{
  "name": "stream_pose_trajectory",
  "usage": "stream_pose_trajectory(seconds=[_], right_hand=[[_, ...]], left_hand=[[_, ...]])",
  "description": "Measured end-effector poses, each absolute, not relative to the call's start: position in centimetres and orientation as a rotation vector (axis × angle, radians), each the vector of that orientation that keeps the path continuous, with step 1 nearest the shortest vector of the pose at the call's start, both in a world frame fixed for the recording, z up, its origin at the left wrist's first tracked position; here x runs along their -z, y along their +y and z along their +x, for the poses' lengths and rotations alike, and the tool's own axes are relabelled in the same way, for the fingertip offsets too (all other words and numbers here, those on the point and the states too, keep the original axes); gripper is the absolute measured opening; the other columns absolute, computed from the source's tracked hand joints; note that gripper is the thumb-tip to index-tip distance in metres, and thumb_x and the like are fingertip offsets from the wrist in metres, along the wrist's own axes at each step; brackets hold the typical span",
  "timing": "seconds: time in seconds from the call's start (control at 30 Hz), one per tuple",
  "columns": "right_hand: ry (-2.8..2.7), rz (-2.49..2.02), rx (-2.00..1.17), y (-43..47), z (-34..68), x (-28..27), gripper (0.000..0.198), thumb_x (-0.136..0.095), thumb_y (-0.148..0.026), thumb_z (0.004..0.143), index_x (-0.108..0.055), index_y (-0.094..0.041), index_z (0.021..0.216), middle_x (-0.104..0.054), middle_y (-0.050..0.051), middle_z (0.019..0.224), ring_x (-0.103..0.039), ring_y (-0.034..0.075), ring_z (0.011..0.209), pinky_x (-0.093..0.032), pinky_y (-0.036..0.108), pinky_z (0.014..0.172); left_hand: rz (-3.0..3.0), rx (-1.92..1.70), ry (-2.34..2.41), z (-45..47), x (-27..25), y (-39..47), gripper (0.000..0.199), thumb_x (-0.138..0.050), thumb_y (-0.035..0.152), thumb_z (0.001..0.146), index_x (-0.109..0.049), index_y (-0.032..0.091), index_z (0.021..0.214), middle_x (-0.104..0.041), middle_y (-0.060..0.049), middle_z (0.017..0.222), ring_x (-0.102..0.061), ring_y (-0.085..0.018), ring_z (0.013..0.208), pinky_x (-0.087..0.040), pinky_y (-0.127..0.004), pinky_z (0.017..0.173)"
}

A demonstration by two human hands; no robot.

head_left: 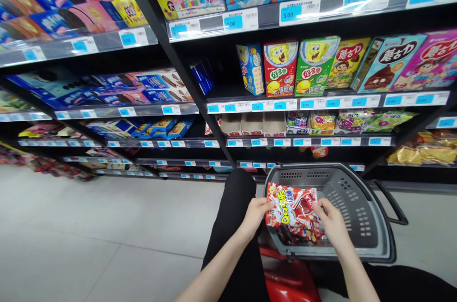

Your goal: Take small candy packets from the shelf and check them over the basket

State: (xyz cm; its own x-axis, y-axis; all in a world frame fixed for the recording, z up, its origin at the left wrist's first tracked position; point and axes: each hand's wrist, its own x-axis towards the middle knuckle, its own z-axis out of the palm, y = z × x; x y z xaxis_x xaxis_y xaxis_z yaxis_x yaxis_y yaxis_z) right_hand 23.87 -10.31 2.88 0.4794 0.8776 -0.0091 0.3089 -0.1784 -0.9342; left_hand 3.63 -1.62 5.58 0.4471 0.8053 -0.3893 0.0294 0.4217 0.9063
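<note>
A red and white bag of gummy candy (291, 204), with yellow lettering, is stretched between my two hands over the grey shopping basket (371, 211). My left hand (257, 211) pinches its left edge, and my right hand (330, 219) grips the right edge. Beneath it, more red candy bags (307, 233) lie at the near left end of the basket; the held bag partly covers them. The basket's black handle (392, 204) hangs out to the right.
Black shelves (193, 102) full of boxed and bagged snacks rise ahead. Open cardboard display boxes (252, 125) stand beside other gummy bags (323, 122) on a lower shelf. A red plastic object (291, 280) is under the basket, between my black-clad legs (233, 230). Grey floor (107, 230) spreads left.
</note>
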Motion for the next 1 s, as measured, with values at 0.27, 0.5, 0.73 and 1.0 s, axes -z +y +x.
stream_pose_trajectory(seconds=[0.27,0.5,0.73,1.0], right_hand=[[-0.920,-1.652,-0.921,-10.3,24.1,-2.0,0.038,-0.049,-0.053,0.071,-0.037,-0.022,0.052,-0.036,-0.006,0.050,-0.035,0.012,0.051,-0.029,0.023,0.051],[-0.926,-1.676,-0.884,-10.2,23.6,-3.0,0.039,-0.048,-0.056,0.070,-0.037,-0.022,0.054,-0.034,-0.007,0.048,-0.035,0.012,0.047,-0.028,0.023,0.048],[-0.830,-1.614,-0.931,-10.4,23.2,-3.8,0.035,-0.054,-0.054,0.070,-0.048,-0.021,0.059,-0.044,-0.006,0.043,-0.038,0.011,0.039,-0.029,0.023,0.043],[-0.596,-1.270,-1.059,-10.9,23.5,-3.9,0.031,-0.059,-0.048,0.070,-0.064,-0.018,0.078,-0.066,0.005,0.068,-0.058,0.018,0.057,-0.043,0.026,0.049]], left_hand=[[0.938,-0.613,1.005,3.9,-5.3,-1.8,0.032,-0.072,0.038,0.053,-0.068,0.008,0.063,-0.064,-0.007,0.056,-0.058,-0.018,0.056,-0.041,-0.026,0.055],[1.061,-0.678,1.075,4.1,-4.5,-1.3,0.034,-0.069,0.043,0.055,-0.062,0.010,0.052,-0.052,0.001,0.043,-0.045,-0.009,0.043,-0.031,-0.020,0.045],[1.224,-0.621,1.106,3.6,-4.4,-1.4,0.042,-0.058,0.049,0.067,-0.053,0.012,0.049,-0.046,0.001,0.034,-0.039,-0.006,0.029,-0.024,-0.018,0.034],[0.799,-0.707,0.693,3.1,-6.0,-1.7,0.039,-0.056,0.040,0.069,-0.064,0.008,0.090,-0.065,-0.015,0.090,-0.060,-0.026,0.082,-0.051,-0.034,0.060]])
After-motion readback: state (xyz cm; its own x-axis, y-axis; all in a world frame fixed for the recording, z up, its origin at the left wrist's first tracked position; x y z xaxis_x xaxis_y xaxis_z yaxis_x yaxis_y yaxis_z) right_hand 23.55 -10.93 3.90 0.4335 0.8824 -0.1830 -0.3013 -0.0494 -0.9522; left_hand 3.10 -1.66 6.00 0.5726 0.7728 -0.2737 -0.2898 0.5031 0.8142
